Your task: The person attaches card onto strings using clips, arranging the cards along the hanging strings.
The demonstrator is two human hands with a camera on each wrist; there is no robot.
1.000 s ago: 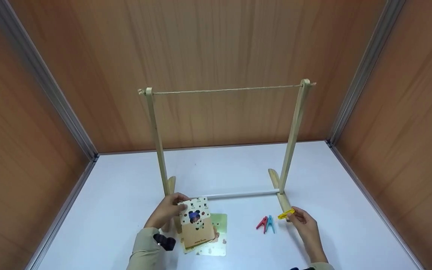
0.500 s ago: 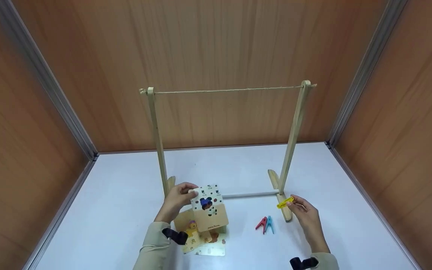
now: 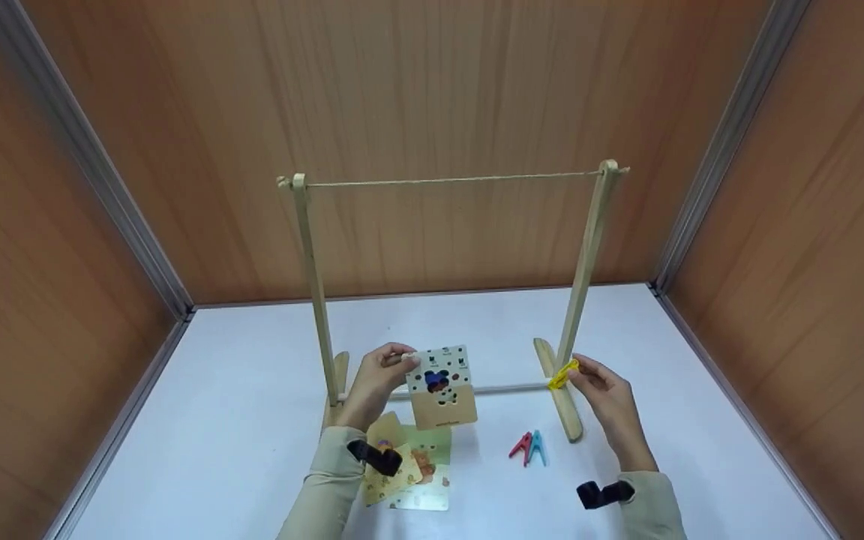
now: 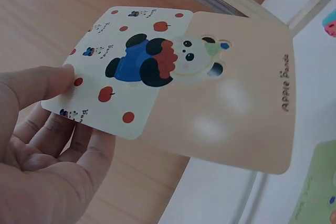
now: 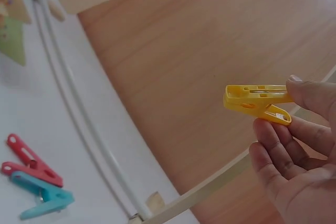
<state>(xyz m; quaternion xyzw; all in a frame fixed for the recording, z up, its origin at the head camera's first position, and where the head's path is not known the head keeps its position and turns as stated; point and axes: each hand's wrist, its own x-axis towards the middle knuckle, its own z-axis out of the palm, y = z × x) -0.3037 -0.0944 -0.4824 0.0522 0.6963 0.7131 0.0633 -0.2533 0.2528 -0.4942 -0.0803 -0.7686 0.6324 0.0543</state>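
Note:
My left hand (image 3: 376, 382) pinches one edge of a panda card (image 4: 226, 98), cream with red dots on one part and tan on the other. In the head view the card is raised in front of the frame's white bottom bar. At the right, my right hand (image 3: 606, 401) holds a yellow clothespin (image 5: 257, 95) between thumb and fingers, close to the right post. A string (image 3: 447, 181) runs between the tops of the two wooden posts, above both hands. Below the left hand, more cards (image 3: 432, 491) lie overlapping on the table, partly hidden by the forearm.
A red clothespin (image 3: 521, 448) and a blue clothespin (image 3: 537, 448) lie side by side on the white table (image 3: 492, 495). The left post (image 3: 315, 292) and right post (image 3: 586, 270) stand on wooden feet. Wood-grain panels enclose the back and sides.
My left hand has lifted the panda card off the other cards and carried it up and to the right. My right hand has risen with the yellow clothespin, which has tilted more steeply.

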